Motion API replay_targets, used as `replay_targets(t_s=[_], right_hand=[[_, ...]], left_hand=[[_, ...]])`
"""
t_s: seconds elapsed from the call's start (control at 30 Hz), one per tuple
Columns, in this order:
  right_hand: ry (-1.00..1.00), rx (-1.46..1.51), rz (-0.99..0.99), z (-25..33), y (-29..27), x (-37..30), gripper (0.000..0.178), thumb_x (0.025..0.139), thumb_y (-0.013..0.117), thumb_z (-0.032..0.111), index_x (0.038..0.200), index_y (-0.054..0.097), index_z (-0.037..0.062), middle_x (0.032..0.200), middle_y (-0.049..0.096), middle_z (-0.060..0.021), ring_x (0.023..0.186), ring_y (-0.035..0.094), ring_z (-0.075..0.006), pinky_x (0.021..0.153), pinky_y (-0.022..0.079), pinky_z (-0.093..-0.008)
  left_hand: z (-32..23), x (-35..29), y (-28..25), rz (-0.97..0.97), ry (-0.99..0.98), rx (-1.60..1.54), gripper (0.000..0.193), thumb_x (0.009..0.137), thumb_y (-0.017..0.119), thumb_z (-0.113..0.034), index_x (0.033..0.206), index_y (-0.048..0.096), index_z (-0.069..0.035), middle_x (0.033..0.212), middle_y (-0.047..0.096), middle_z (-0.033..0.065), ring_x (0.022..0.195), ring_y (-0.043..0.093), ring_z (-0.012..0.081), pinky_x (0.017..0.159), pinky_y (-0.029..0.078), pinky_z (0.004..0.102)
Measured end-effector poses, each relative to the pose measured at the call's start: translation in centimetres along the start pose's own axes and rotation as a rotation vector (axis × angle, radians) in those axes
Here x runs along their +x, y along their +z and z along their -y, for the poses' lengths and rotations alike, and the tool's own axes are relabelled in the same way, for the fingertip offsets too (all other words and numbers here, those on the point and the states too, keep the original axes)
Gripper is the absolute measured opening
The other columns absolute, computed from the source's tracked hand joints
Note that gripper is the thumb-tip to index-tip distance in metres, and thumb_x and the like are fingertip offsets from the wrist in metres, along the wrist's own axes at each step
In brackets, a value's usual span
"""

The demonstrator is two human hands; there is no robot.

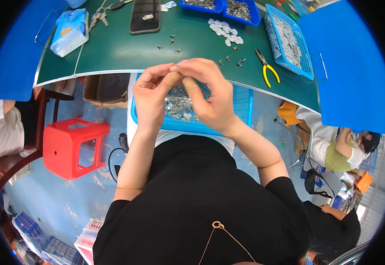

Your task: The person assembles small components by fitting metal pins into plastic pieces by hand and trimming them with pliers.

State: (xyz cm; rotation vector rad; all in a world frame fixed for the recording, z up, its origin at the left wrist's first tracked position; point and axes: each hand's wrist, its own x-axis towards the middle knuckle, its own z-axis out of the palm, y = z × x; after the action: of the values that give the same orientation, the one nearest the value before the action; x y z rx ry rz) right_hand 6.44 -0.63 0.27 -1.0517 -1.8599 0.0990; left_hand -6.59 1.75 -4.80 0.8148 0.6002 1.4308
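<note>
My left hand (151,92) and my right hand (210,92) meet at the fingertips, just over the near edge of the green table (113,53). Thumbs and forefingers of both are pinched together on something too small to make out. Below them, on my lap, a blue tray (243,106) holds many small shiny clear-and-metal pieces (179,106). Beyond my hands, a few small metal parts (172,39) lie scattered on the tabletop. A cluster of flat whitish discs (224,30) is spread farther right.
Yellow-handled pliers (266,70) lie at the right, beside a light-blue basket (307,66) of whitish pieces. Blue bins (255,17) of metal parts, a phone (145,17), keys (98,17) and a tissue pack (71,33) sit farther back. A red stool (71,150) stands left; other people sit on both sides.
</note>
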Motion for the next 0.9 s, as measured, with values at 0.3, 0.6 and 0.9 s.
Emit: replay_targets(t_s=[0.3, 0.6, 0.9], right_hand=[[0.378, 0.077, -0.066, -5.0, -2.8, -2.4, 0.022, 0.083, 0.062, 0.001, 0.105, 0.063, 0.0000, 0.106, 0.063, -0.0101, 0.100, 0.059, -0.0193, 0.086, 0.046, -0.0301], [0.129, -0.520, 0.075, -8.9, -2.9, -5.0, 0.036, 0.072, 0.072, 0.007, 0.107, 0.065, 0.0035, 0.098, 0.059, -0.0077, 0.088, 0.053, -0.0258, 0.078, 0.044, -0.0354], [-0.075, -0.314, 0.042, -9.4, -3.2, -6.2, 0.027, 0.068, 0.073, -0.003, 0.094, 0.068, 0.0014, 0.087, 0.063, -0.0079, 0.074, 0.058, -0.0239, 0.066, 0.047, -0.0296]], left_hand=[[1.2, 0.3, 0.2, -0.039, -0.139, 0.047, 0.016, 0.085, 0.066, -0.004, 0.099, 0.063, 0.002, 0.087, 0.066, 0.0090, 0.079, 0.065, 0.0153, 0.073, 0.054, 0.0268], [1.9, 0.5, -0.2, -0.051, -0.143, 0.086, 0.017, 0.085, 0.065, -0.002, 0.101, 0.063, 0.002, 0.087, 0.066, 0.0102, 0.080, 0.065, 0.0153, 0.074, 0.054, 0.0269], [2.4, 0.3, 0.2, -0.029, -0.115, 0.107, 0.019, 0.083, 0.065, 0.001, 0.102, 0.062, 0.003, 0.090, 0.067, 0.0096, 0.081, 0.065, 0.0134, 0.075, 0.052, 0.0240]])
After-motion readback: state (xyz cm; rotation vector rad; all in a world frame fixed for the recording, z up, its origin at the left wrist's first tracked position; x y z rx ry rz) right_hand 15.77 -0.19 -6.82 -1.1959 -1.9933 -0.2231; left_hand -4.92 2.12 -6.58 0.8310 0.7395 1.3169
